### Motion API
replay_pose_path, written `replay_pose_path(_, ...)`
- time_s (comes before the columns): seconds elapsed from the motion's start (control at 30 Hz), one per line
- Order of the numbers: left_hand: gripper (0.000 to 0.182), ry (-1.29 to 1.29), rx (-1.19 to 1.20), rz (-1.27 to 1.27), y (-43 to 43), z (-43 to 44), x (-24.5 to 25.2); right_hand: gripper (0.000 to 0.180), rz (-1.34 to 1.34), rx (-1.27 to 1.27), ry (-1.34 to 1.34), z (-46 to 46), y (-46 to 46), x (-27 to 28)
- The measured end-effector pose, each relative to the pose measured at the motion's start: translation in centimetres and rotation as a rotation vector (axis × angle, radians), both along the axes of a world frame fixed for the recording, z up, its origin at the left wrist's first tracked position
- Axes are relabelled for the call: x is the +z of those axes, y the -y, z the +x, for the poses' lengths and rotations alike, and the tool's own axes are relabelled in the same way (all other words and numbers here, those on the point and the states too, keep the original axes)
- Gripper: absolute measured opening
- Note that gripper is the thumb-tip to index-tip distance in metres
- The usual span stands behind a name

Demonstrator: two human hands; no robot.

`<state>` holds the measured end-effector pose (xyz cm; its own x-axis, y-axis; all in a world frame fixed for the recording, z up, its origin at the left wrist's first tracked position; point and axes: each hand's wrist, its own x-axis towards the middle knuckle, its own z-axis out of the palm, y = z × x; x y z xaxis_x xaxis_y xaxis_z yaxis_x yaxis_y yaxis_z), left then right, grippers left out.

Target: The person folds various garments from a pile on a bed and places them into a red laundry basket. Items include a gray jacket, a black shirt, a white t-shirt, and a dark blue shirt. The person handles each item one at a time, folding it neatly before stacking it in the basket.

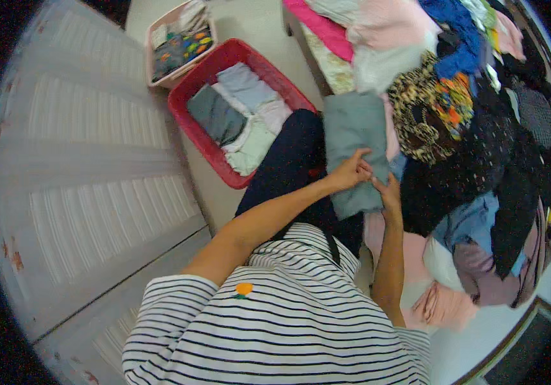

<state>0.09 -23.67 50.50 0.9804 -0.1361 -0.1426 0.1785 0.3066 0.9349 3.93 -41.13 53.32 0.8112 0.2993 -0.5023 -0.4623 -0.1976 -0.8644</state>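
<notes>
A folded grey-green cloth lies over my lap, beside the heap of clothes. On its lower half rests my left hand, index finger extended and the other fingers partly curled. My right hand is at the cloth's lower right edge, thumb on top and fingers along the side; the fingertips of both hands nearly meet. Left of my knee stands a red plastic basket holding folded clothes, among them a dark grey one, a light grey one and a pale green one.
A large heap of mixed clothes covers the right side. Behind the red basket is a pale pink basket with clothes. Louvred grey doors stand at the left. A peach cloth lies at the lower right.
</notes>
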Motion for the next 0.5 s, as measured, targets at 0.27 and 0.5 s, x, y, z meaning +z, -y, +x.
replay_pose_path(0.27, 0.068, -0.205, 0.477, 0.754, -3.0, -4.7, 3.7, 0.051, -0.414, 0.066, 0.368, 0.5, 1.5, -1.5)
replay_pose_path(0.5, 0.077, -0.469, 0.183, 0.046, -2.7, -5.3, 1.2, 0.073, -0.532, 0.150, 0.392, -0.6, 0.1, 0.2)
